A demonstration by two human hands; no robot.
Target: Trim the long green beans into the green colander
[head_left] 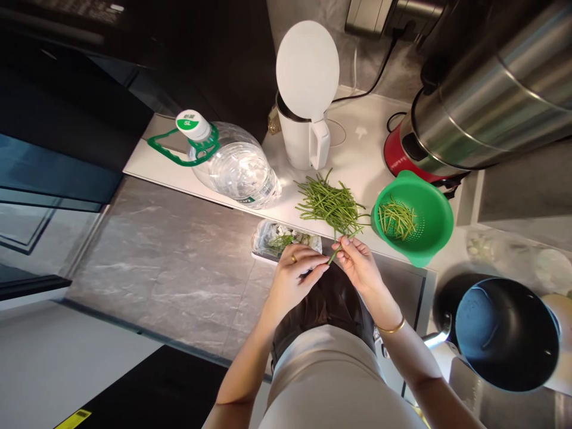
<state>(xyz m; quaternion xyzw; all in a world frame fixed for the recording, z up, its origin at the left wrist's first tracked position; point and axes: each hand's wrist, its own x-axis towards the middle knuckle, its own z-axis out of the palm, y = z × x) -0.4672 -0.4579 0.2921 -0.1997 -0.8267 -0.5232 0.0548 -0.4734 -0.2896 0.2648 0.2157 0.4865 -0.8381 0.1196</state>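
Between my two hands runs a thin green vegetable stem [334,255], slanting up to the right. My left hand [300,269] pinches its lower end between thumb and fingers. Higher up, the fingers of my right hand [355,259] are closed on the same stem. Just beyond them a loose pile of long green stems [328,201] lies at the counter's edge. To its right a green colander [435,217] holds short cut pieces of stem [397,219]. Below the counter edge, left of my hands, is a lined waste bin [260,241] with green scraps and white crumpled bits inside.
A large water bottle [241,167] with a green handle stands on the left of the counter [357,131]. Behind the pile is a white kettle [297,140], lid raised. At right are a red-based steel appliance [402,146] and a dark pot [513,333].
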